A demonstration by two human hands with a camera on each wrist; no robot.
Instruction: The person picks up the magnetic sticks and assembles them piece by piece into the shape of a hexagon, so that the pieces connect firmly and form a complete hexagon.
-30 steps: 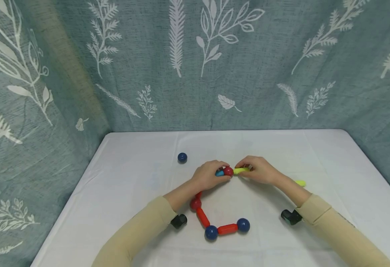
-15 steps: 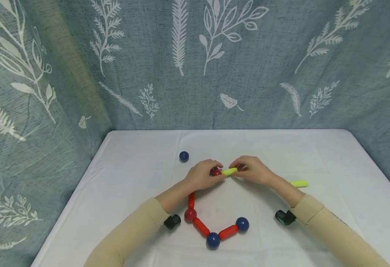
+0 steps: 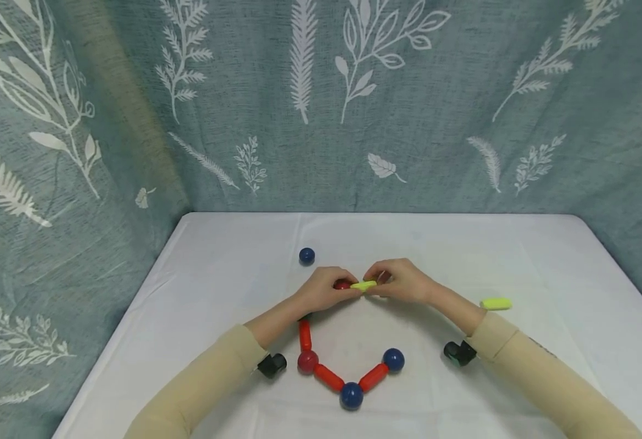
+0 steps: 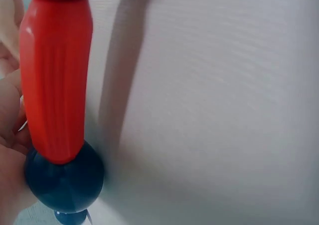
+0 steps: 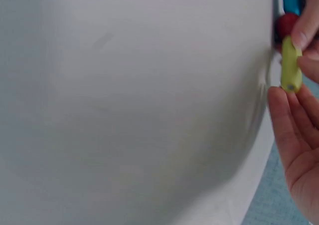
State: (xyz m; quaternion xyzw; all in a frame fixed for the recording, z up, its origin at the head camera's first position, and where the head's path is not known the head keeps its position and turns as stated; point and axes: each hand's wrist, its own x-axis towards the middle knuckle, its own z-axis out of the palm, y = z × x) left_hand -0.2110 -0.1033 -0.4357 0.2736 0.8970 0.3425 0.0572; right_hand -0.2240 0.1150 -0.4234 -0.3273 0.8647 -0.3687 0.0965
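The yellow-green rod (image 3: 363,285) is pinched in my right hand (image 3: 400,281); my left hand (image 3: 326,288) grips the red ball (image 3: 343,285) it meets.

Beige long sleeves (image 3: 211,381); small black wrist cameras (image 3: 272,364).

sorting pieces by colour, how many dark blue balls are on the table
3 in the head view: a lone blue ball left of the hands, a bottom blue ball joining two red rods, and an end blue ball on the chain's right tip. The hands may hide more.
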